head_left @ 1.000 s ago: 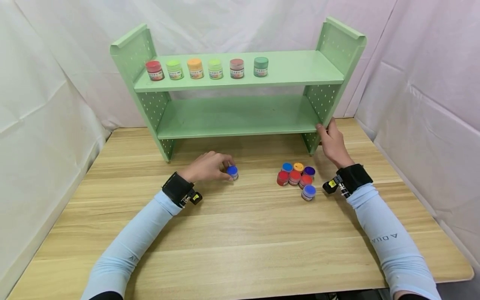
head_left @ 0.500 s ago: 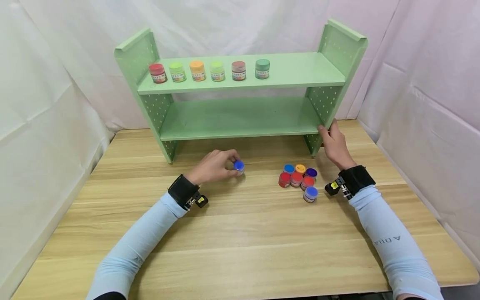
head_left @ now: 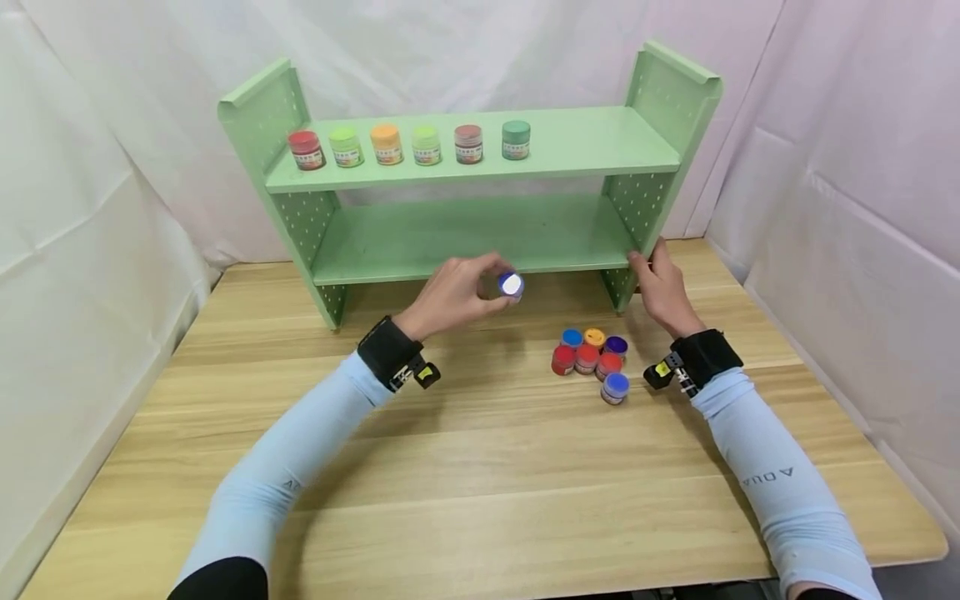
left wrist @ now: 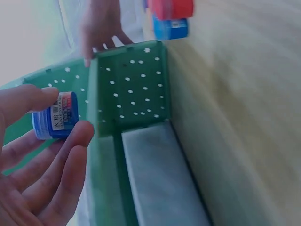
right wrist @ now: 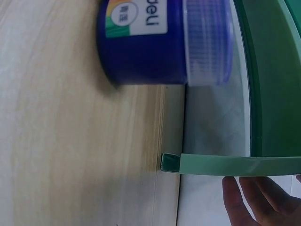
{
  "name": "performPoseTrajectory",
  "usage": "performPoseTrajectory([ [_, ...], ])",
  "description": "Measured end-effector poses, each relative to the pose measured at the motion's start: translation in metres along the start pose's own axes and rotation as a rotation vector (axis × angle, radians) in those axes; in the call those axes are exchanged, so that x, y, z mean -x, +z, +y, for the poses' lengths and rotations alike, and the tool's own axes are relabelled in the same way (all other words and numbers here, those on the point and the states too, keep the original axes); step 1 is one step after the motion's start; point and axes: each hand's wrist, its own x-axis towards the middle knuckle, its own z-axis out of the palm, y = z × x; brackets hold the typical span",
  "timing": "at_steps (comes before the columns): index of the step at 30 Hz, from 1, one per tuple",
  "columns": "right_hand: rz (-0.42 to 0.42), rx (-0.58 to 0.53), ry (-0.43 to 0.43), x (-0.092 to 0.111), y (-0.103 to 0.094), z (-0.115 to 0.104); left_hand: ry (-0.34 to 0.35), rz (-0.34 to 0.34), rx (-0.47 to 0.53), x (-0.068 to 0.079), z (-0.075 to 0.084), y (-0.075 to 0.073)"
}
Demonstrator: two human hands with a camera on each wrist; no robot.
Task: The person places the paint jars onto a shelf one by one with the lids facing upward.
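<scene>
In the head view my left hand (head_left: 457, 293) pinches a small blue paint jar (head_left: 512, 285) between thumb and fingers, in front of the lower board of a green two-tier shelf (head_left: 480, 233). Up close in the left wrist view, the jar (left wrist: 59, 115) shows a printed label and is tilted on its side. My right hand (head_left: 666, 293) grips the shelf's right side panel near the lower board, thumb at the front. The right wrist view shows its fingers (right wrist: 256, 200) against the panel's edge (right wrist: 235, 165).
Several paint jars with red, green, orange and brownish lids, such as a dark green one (head_left: 516, 140), stand in a row on the upper board. A cluster of jars (head_left: 587, 358) sits on the wooden table (head_left: 465, 483) beside my right wrist, a blue-lidded one (head_left: 615, 387) nearest me.
My left hand has lifted the blue jar off the table and carried it right and up toward the lower board, tilting it. The right hand stays on the shelf's side.
</scene>
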Motion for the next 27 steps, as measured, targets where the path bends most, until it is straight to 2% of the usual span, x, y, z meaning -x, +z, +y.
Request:
performPoseTrajectory([
  [9, 0.012, 0.02, -0.024, 0.001, 0.002, 0.002, 0.097, 0.045, 0.031, -0.043, 0.029, -0.025],
  [16, 0.012, 0.042, -0.047, 0.002, 0.003, 0.004, 0.151, 0.144, -0.008, -0.072, 0.05, -0.045],
  [21, 0.006, 0.035, -0.05, 0.003, 0.004, 0.004, 0.132, 0.219, -0.038, -0.086, 0.058, -0.056],
  [27, 0.006, 0.031, -0.05, 0.002, 0.003, 0.002, 0.063, 0.264, -0.121, -0.1, 0.065, -0.065],
])
